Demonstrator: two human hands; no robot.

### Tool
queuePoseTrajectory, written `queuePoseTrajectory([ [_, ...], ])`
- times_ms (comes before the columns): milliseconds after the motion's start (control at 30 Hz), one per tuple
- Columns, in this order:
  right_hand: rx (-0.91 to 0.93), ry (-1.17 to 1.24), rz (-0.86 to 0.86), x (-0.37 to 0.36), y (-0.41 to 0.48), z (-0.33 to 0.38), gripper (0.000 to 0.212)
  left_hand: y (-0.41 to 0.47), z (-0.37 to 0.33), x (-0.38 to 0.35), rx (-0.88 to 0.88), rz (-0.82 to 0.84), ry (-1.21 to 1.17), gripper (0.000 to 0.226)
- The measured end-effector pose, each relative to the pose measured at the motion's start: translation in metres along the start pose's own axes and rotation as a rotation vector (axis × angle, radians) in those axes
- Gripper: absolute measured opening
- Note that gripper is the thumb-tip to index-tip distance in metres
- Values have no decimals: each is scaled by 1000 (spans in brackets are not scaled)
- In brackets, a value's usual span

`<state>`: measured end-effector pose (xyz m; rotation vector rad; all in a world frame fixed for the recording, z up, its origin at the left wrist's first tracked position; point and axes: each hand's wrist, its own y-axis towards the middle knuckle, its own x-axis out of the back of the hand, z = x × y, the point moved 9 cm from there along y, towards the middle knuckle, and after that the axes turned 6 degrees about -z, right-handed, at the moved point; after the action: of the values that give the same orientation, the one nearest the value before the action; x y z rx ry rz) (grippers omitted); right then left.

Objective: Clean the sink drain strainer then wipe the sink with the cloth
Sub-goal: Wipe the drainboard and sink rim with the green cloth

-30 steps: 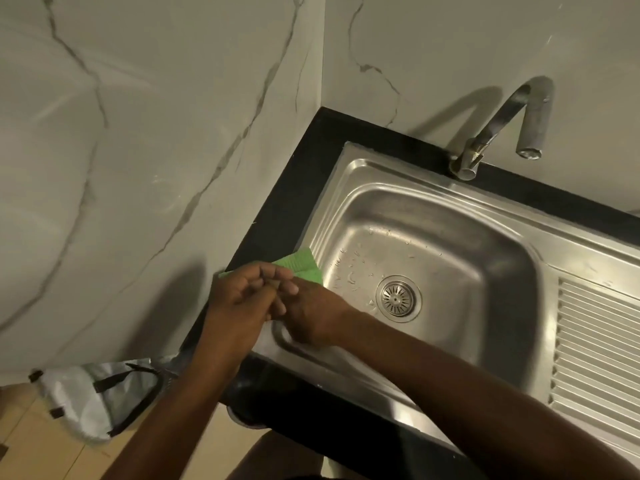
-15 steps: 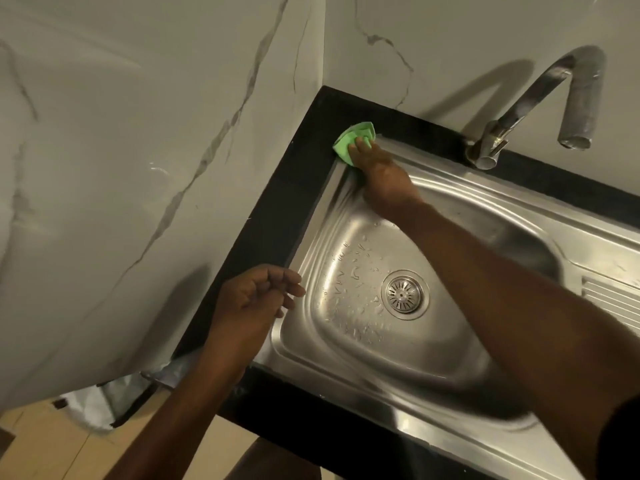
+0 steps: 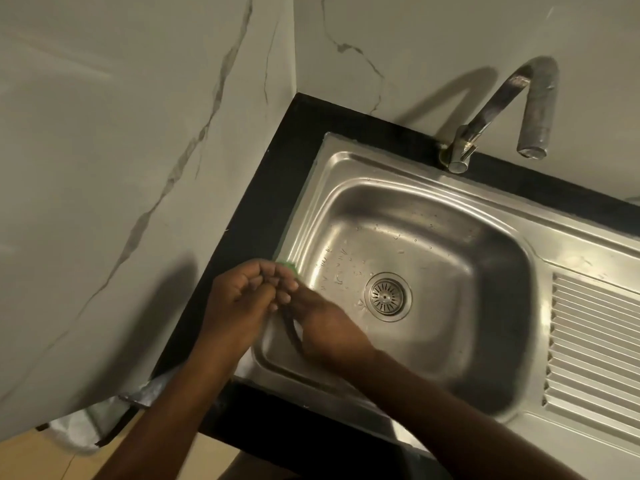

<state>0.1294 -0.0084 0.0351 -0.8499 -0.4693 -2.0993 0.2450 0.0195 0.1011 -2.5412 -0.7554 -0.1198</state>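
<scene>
A stainless steel sink (image 3: 346, 174) is set in a black counter in a wall corner. Its round drain strainer (image 3: 387, 296) sits in the basin floor, with water drops around it. My right hand (image 3: 322, 323) rests on the sink's left rim, gripping the green cloth (image 3: 288, 264), of which only a small edge shows past the fingers. My left hand (image 3: 239, 299) lies against the right hand with its fingers curled over it; whether it also touches the cloth is hidden.
A curved metal tap (image 3: 502, 112) stands at the back of the sink. A ribbed draining board (image 3: 595, 341) lies to the right of the basin. The black counter (image 3: 277, 188) meets marbled white walls. A white bag (image 3: 79, 431) sits on the floor below left.
My right hand has drawn the green cloth from the sink's far left corner back along the left rim to the near side, where it now meets my left hand.
</scene>
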Motion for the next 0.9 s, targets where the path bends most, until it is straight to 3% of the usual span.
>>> queuePoseTrajectory([
  [167,235,136,257,-20,-39,13,44,2,-12,-9,-49,4,20,33],
  [267,124,302,231,9,-39,5,36,2,-18,-14,-77,24,-4,35],
  [333,-61,456,138,38,-42,-16,46,3,-18,-19,-79,41,-17,36],
  [433,-467,699,-160,97,-54,-67,51,4,-18,-29,-85,69,-28,38],
  [533,-828,876,-796,172,-94,-132,32,4,-16,-42,-91,121,1,36],
  [600,-863,803,-1098,217,-122,-160,34,4,-15,-50,-89,151,7,37],
  [667,-858,634,-1205,248,-136,-184,47,3,-18,-58,-95,170,8,37],
  [733,-865,424,-1171,263,-128,-202,56,2,-19,-65,-101,181,17,36],
  [900,-865,-132,-877,236,-64,-218,56,-1,-20,-72,-99,204,20,36],
])
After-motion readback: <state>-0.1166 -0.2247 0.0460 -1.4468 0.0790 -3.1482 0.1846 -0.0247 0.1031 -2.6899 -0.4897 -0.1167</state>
